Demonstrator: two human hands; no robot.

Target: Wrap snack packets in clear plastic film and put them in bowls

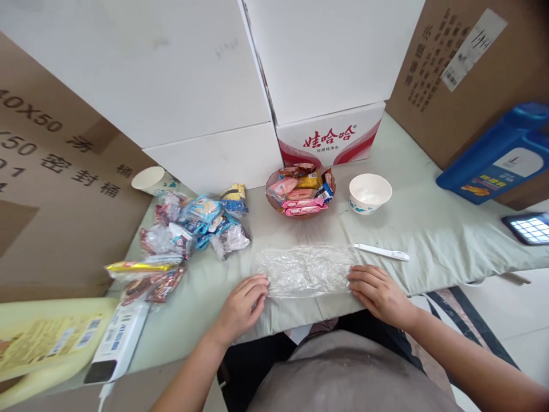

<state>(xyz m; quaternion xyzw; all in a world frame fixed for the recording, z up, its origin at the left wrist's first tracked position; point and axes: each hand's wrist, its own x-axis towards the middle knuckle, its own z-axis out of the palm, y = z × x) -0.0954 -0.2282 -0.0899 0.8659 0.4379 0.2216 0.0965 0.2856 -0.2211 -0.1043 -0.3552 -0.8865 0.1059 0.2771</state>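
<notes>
Clear plastic bag [306, 270] lies flat and crumpled at centre frame, near the front edge of the bench [429, 229], which carries a pale green cloth. Left hand [242, 306] rests fingers-down at the bag's left end, right hand [380, 292] at its right end; each grip looks released, fingers spread on the plastic, nothing clenched. Whether fingertips pinch the film cannot be told.

Open room: bare cloth right of the bag out to the frame's right side, and a strip between bag and bowls. White pen-like tool [381, 252] lies just beyond the right hand. Red bowl of wrapped snacks [300, 191] and white bowl [369, 193] sit upper centre, close together. Heap of snack packets [193, 229] crowds the left. Paper cup [150, 180] stands by it, against the cartons.

White cartons [193, 86] wall in the back edge. Blue jug [501, 154] and a tablet [529, 228] are cut off at right; yellow package [43, 343] cut off lower left. Bag's contents hard to make out
</notes>
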